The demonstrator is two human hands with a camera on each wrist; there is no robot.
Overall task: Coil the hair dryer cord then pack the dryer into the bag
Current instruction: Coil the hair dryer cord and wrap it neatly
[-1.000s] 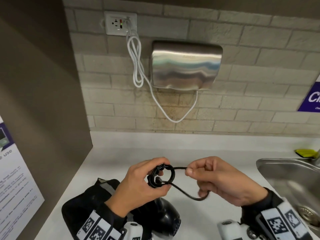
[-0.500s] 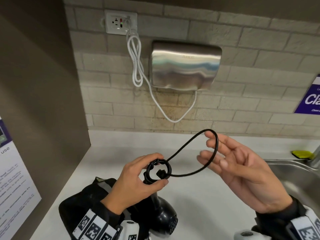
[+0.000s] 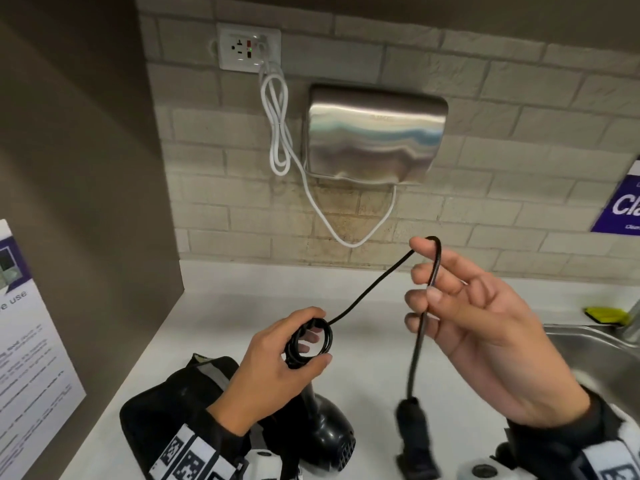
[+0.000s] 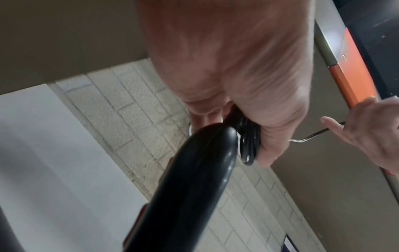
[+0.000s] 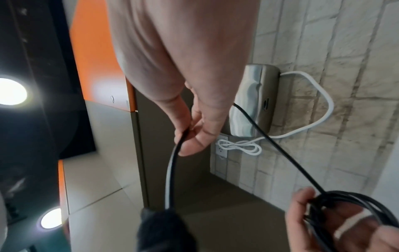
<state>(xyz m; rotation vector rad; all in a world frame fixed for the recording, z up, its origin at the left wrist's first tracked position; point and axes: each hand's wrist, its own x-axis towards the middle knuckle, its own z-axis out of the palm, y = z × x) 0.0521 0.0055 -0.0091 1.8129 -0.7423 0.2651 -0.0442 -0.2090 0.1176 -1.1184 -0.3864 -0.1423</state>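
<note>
My left hand (image 3: 317, 336) grips a small coil of the black cord (image 3: 308, 341) above the counter. Below it the black hair dryer (image 3: 329, 431) hangs or stands, its handle (image 4: 190, 187) rising toward the coil (image 4: 248, 146). A free length of cord (image 3: 374, 289) runs up and right from the coil, over my right index finger. My right hand (image 3: 426, 271) pinches that cord (image 5: 172, 170) between thumb and fingers, and the blurred plug (image 3: 412, 427) dangles beneath it. The open black bag (image 3: 166, 410) lies under my left forearm.
The white counter (image 3: 225, 306) ends at a brown side wall with a poster (image 3: 27, 341) on the left. A steel sink (image 3: 588, 344) and yellow sponge (image 3: 606, 315) lie right. A wall hand dryer (image 3: 374, 140) with white cable (image 3: 277, 133) hangs behind.
My right hand rose up and to the right, drawing the cord out from the coil. The plug end left the coil and now hangs below the right hand.
</note>
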